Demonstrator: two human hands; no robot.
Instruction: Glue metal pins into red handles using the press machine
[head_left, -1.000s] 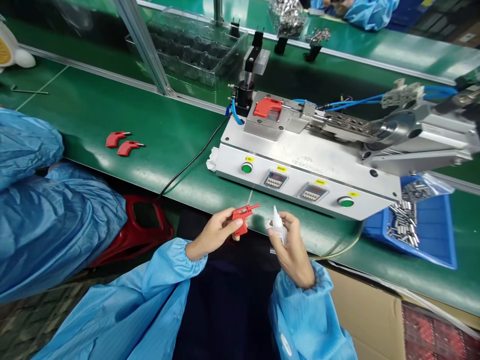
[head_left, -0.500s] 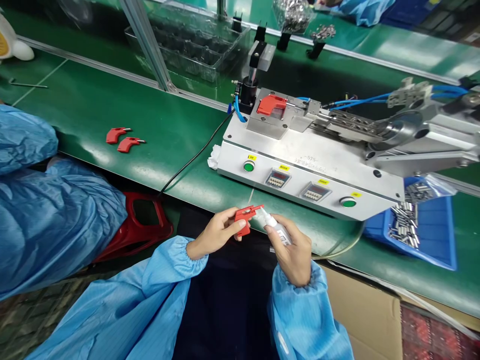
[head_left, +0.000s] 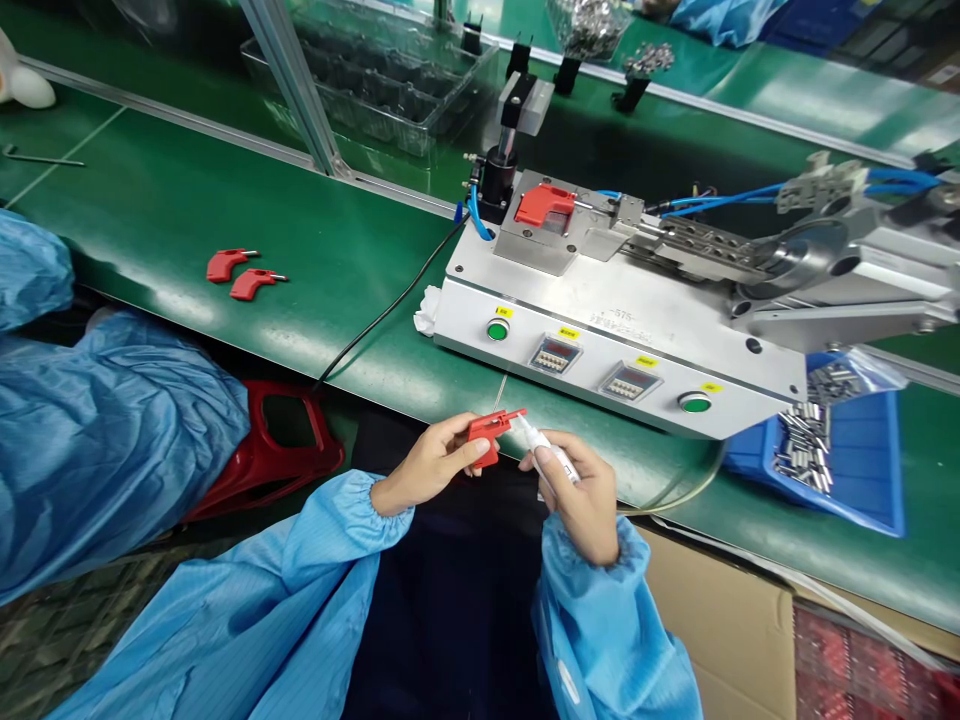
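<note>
The left hand is pinching a red, pistol-shaped plastic piece; the right hand is gripping a white bottle, its tapered nozzle pointing at the piece's slim prong! Beyond, a boxy metal machine is resting on the glossy green bench.

1. The red pistol-shaped plastic piece and white pointed plastic bottle looked smooth.
2. The long green table was glossy.
3. The boxy silver metal machine looked smooth.
4. The baggy blue sleeve was creased cloth.
</note>
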